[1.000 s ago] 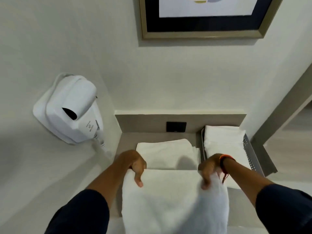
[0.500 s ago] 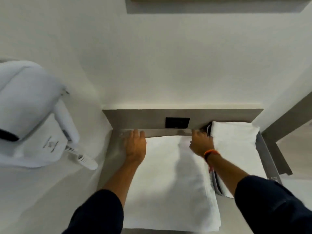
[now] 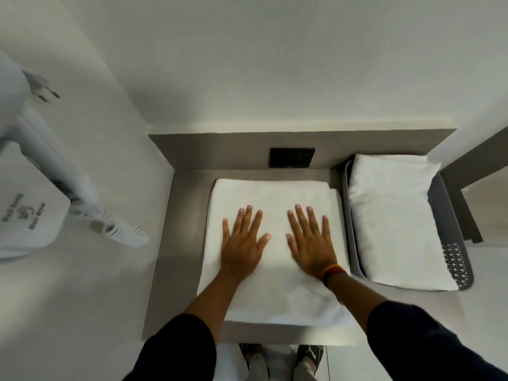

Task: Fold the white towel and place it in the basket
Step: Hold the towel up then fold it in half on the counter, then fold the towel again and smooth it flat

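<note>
Now both hands have drawn back from the far edge, the left hand [image 3: 242, 244] and right hand [image 3: 312, 243] lying flat with fingers spread, gripping nothing, on the folded white towel [image 3: 275, 295] on the grey counter [image 3: 181, 243], just beside the grey basket [image 3: 453, 259].

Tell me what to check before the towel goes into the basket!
1. Towel folded flat: ok. The white towel lies as a neat rectangle on the grey shelf.
2. Hands on the towel: ok. The left hand and right hand press flat on top, fingers spread.
3. Grip for lifting: not ok. Neither hand holds an edge yet.
4. Basket within reach: ok. The grey basket sits right beside the towel, on the right.
5. Room in the basket: cannot tell. A folded towel in the basket already covers nearly all of it.
6. Edges lined up: not ok. A lower layer sticks out at the far right corner.
</note>
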